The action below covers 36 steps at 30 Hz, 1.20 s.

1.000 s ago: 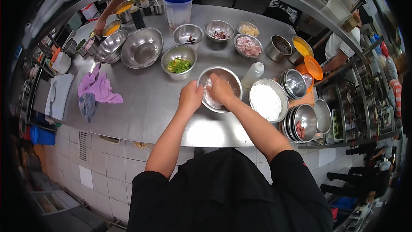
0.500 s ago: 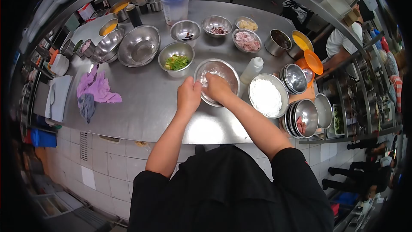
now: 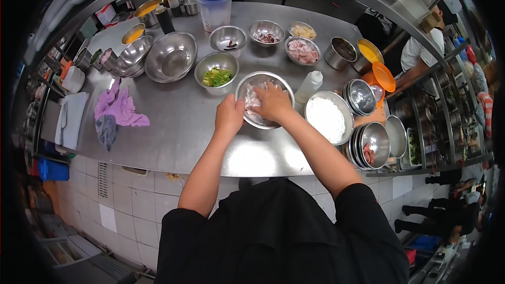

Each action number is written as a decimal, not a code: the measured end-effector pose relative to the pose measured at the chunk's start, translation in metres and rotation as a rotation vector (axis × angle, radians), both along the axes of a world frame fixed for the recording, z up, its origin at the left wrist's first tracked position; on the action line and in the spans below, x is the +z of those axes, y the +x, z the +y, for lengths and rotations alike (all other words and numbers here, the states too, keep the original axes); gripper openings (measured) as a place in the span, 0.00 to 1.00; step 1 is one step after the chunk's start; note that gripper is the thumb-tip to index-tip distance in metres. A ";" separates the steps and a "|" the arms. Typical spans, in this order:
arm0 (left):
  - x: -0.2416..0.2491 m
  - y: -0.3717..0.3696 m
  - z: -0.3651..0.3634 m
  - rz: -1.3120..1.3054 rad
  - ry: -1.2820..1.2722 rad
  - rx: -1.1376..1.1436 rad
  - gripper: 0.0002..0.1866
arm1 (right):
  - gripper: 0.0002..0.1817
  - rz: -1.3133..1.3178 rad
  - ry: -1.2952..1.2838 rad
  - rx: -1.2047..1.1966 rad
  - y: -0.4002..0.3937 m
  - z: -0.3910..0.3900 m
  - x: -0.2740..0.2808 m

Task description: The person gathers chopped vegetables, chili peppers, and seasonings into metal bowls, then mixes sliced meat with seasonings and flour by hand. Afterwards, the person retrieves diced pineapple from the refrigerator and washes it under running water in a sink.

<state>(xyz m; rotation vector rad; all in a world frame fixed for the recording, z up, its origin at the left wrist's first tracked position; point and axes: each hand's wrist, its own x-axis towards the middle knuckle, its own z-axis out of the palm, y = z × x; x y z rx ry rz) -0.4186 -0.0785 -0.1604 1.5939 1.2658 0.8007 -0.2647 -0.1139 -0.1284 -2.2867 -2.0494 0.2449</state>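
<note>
A steel mixing bowl (image 3: 245, 83) stands on the metal counter, with flour-dusted pale pieces (image 3: 252, 98) inside. My left hand (image 3: 230, 115) is closed at the bowl's left rim, thumb on top. Inside the bowl is my right hand (image 3: 273, 104), its fingers spread over the coated pieces and partly covering them. Right of the bowl sits a larger bowl of white powder (image 3: 325, 119), and a clear squeeze bottle (image 3: 309, 87) is between the two. A bowl of chopped greens (image 3: 216, 77) is just behind on the left.
Purple cloths (image 3: 118, 108) lie on the left. Large steel bowls (image 3: 170, 57) and a blue-lidded tub (image 3: 214, 8) stand farther back. A bowl of raw meat (image 3: 302, 51) is behind the squeeze bottle. Stacked bowls (image 3: 376, 144) occupy the right edge. A co-worker (image 3: 421, 52) stands at far right.
My right hand has gone from bunched fingers to spread fingers, deeper across the bowl. The bowl has shifted slightly left. My left hand stays at its rim.
</note>
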 end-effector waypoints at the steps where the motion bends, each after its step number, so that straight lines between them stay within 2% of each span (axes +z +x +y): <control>1: 0.003 -0.001 -0.001 -0.002 0.001 0.002 0.14 | 0.33 0.118 0.001 -0.031 -0.004 -0.001 -0.004; 7: 0.013 0.000 -0.018 0.008 0.089 -0.013 0.16 | 0.25 0.219 0.044 0.086 -0.001 0.004 -0.036; 9: 0.015 0.000 -0.025 -0.067 -0.003 -0.015 0.16 | 0.24 0.232 0.024 0.090 0.001 0.002 -0.038; 11: -0.016 0.000 -0.016 0.030 0.099 -0.035 0.16 | 0.17 0.310 0.015 0.039 -0.001 -0.004 -0.037; 13: -0.025 -0.003 -0.008 0.130 0.202 -0.060 0.15 | 0.18 0.288 0.078 0.030 -0.002 0.000 -0.040; 15: -0.023 -0.006 -0.006 0.095 0.019 -0.046 0.13 | 0.18 0.298 0.202 0.004 0.000 0.001 -0.041; 16: -0.021 -0.007 -0.006 0.096 0.017 -0.050 0.13 | 0.18 0.298 0.201 0.000 0.001 0.000 -0.039; 19: -0.006 -0.012 -0.009 0.025 -0.055 0.011 0.13 | 0.22 0.204 0.090 0.277 -0.001 -0.009 -0.038; 22: -0.018 -0.010 -0.013 0.053 -0.059 0.004 0.13 | 0.24 0.049 0.110 0.166 -0.004 -0.022 -0.029; 23: -0.016 -0.010 -0.016 0.060 -0.063 -0.005 0.13 | 0.24 0.155 0.100 0.105 -0.006 -0.023 -0.020; 25: -0.006 -0.008 -0.022 0.048 -0.062 -0.027 0.13 | 0.26 0.159 0.007 0.079 -0.007 -0.017 -0.045; 28: -0.035 0.001 -0.016 -0.062 -0.070 -0.002 0.13 | 0.29 0.146 -0.127 0.043 -0.001 -0.012 -0.054; 31: -0.076 0.011 0.016 -0.024 -0.104 -0.005 0.13 | 0.28 0.148 0.111 0.002 0.003 -0.023 -0.036; 32: -0.088 0.016 0.029 -0.034 -0.120 -0.015 0.14 | 0.28 0.141 0.109 -0.031 0.006 -0.028 -0.023; 34: -0.102 0.028 0.054 -0.046 -0.138 -0.062 0.14 | 0.29 0.312 0.243 -0.111 0.016 -0.040 -0.004; 36: -0.108 0.047 0.069 -0.343 -0.316 -0.056 0.19 | 0.29 0.307 0.296 -0.162 0.033 -0.059 0.005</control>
